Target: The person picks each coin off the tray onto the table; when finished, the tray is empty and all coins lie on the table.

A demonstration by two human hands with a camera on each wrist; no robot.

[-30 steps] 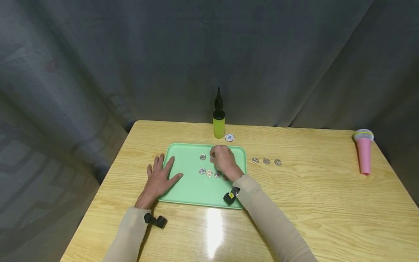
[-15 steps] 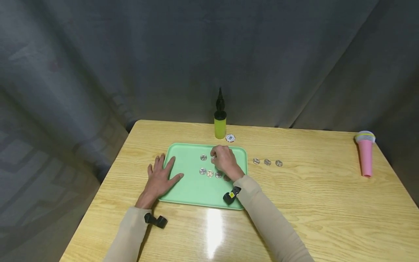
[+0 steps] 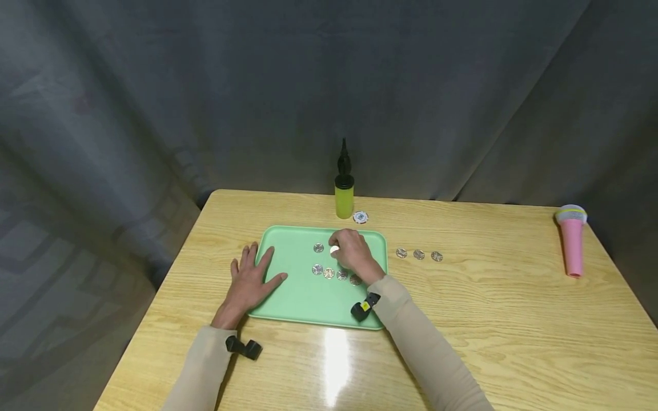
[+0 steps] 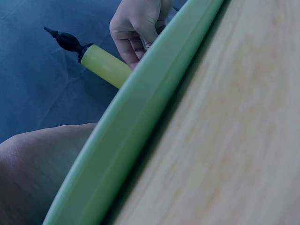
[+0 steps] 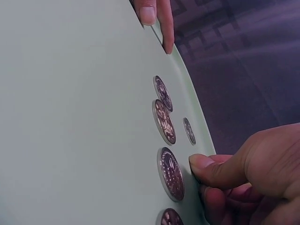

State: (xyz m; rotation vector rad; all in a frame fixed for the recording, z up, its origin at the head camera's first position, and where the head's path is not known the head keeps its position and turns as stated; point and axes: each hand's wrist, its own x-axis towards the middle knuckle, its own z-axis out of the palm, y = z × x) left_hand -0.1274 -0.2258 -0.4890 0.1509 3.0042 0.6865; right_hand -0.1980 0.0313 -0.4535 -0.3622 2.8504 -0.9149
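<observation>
A green tray (image 3: 308,308) lies on the wooden table (image 3: 488,319). My left hand (image 3: 252,279) rests flat and open on the tray's left rim; its fingertips (image 5: 154,14) show in the right wrist view. My right hand (image 3: 352,251) hovers over the tray's far middle, fingers curled, pinching a bright silver coin (image 3: 334,249) at its fingertips. Another coin (image 3: 319,248) lies just left of it. A row of several coins (image 3: 329,273) lies nearer me, under the right hand. In the right wrist view my thumb (image 5: 211,168) sits beside that row (image 5: 171,173); the pinched coin is hidden there.
Three coins (image 3: 418,254) lie in a line on the table right of the tray. A yellow pump with a black nozzle (image 3: 344,197) and a white poker chip (image 3: 360,217) stand behind the tray. A pink toy microphone (image 3: 571,245) lies at the far right edge.
The coin at my right fingertips now shows brighter and more exposed than before. The right hand has barely shifted; the left hand has not moved.
</observation>
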